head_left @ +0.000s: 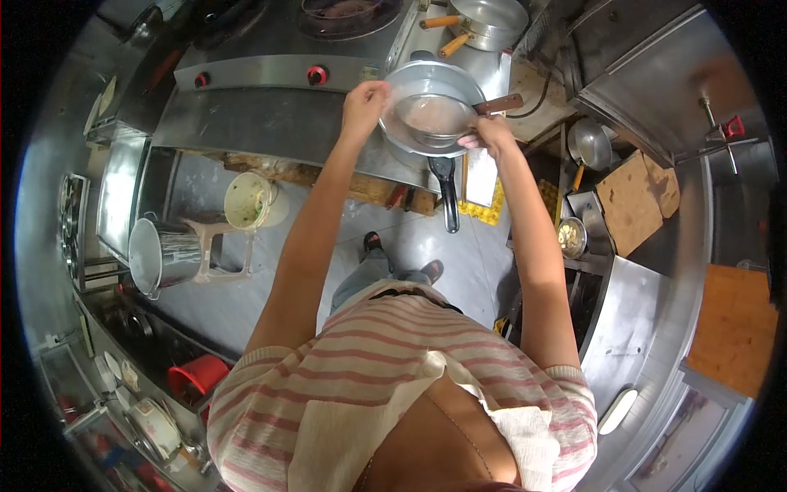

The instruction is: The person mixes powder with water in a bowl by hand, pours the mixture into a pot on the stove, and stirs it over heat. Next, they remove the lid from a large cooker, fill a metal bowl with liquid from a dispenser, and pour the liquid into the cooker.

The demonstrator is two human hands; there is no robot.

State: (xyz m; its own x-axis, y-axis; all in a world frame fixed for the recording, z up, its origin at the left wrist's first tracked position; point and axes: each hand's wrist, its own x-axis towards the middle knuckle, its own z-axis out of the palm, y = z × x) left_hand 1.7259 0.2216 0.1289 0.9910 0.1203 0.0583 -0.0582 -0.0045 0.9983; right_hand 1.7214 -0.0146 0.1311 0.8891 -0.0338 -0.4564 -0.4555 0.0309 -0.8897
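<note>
A round metal strainer or shallow pan (434, 117) with a brown handle (498, 104) sits in the mouth of a large silver pot (426, 75), which has a black handle (447, 193) pointing toward me. My right hand (489, 134) is closed on the rim of the strainer or pan, beside its handle. At the pot's left rim is my left hand (366, 107), its fingers pressed together; whether they hold anything is too small to tell. What lies in the strainer or pan looks pale and hazy.
Pans with wooden handles (490, 23) stand behind the pot. Stove knobs (317, 75) are at the left. On the floor side are a white bucket (246, 201), a tall metal pot (164, 256) on a stool, and a red bucket (197, 375). A bowl (571, 237) sits at the right.
</note>
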